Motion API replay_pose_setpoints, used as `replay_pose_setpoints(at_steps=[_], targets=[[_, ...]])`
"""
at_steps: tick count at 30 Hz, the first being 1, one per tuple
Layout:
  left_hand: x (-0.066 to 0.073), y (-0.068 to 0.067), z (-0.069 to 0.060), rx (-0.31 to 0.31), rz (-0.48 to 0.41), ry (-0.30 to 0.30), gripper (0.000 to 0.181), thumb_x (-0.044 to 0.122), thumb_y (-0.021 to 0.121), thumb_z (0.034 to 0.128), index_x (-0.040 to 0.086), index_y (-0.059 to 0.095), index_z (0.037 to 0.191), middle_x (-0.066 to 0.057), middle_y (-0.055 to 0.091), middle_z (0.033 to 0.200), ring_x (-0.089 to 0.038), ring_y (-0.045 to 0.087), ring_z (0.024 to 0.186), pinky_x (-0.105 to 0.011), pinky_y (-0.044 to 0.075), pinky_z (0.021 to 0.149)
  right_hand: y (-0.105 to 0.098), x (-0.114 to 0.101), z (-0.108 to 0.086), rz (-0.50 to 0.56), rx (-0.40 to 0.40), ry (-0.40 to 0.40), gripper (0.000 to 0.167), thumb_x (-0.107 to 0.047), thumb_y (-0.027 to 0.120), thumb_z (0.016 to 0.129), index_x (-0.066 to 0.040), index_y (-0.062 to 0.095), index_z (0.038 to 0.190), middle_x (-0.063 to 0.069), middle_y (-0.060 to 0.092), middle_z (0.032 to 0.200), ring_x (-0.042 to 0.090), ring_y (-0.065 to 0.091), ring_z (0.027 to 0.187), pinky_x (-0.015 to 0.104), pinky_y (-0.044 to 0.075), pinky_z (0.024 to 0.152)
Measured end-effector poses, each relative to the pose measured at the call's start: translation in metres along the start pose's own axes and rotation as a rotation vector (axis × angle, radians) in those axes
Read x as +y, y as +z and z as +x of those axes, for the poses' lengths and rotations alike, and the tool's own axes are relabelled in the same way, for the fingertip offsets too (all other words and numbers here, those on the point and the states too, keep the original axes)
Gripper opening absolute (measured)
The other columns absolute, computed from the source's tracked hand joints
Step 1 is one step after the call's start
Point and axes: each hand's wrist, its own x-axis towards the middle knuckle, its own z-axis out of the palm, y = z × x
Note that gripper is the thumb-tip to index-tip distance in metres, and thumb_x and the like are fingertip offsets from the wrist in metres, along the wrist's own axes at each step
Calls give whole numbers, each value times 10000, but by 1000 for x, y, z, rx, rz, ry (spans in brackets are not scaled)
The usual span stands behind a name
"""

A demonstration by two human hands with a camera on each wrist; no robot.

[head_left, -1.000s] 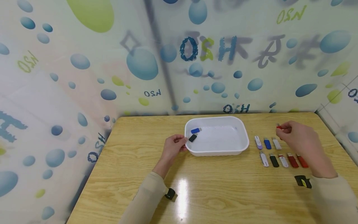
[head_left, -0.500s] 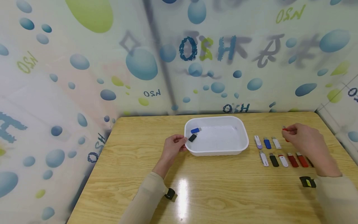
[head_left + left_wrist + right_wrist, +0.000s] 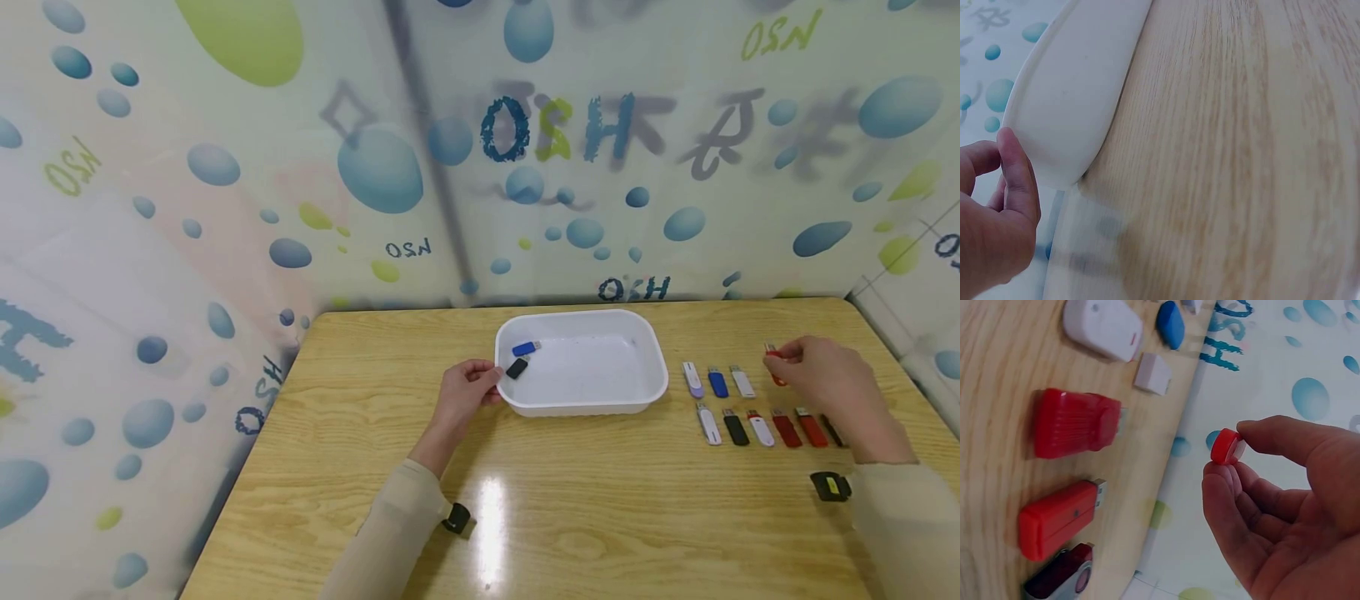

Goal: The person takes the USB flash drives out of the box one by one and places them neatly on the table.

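Note:
At the left end of the white plastic tray, my left hand pinches the rim between thumb and fingers; the left wrist view shows the same hold from outside. A blue USB stick and a black USB stick lie inside the tray. To the far right, my right hand pinches a red USB stick by thumb and fingertips, at the end of the back row. Whether this stick touches the table cannot be told. That row also has a white-and-purple stick, a blue one and a white one.
A front row of several USB sticks lies nearer me, including a white one, a dark red one, a bright red one and a dark swivel one. The wooden table meets a patterned wall behind.
My right hand has moved right and a little toward me with the red USB stick, uncovering the right end of the front row. The left hand and tray have stayed put.

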Motion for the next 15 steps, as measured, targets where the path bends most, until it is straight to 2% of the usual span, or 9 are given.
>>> replay_pose_setpoints(at_steps=[7, 15], targets=[[0, 0, 0, -1, -15, 4, 284, 126, 707, 998, -61, 652, 1204, -181, 685, 1000, -130, 653, 737, -232, 609, 663, 7, 9, 8, -5, -62, 14, 430, -268, 607, 1008, 148, 609, 1117, 191, 664, 869, 303, 561, 713, 334, 457, 542], [-2, 0, 1, -1, -10, 8, 276, 119, 707, 996, -67, 655, 1193, -190, 688, 994, -133, 658, 735, -234, 610, 665, 17, 11, 12, -14, -90, 41, 396, -246, 624, 994, 142, 643, 1074, 174, 644, 834, 299, 542, 697, 342, 441, 544]])
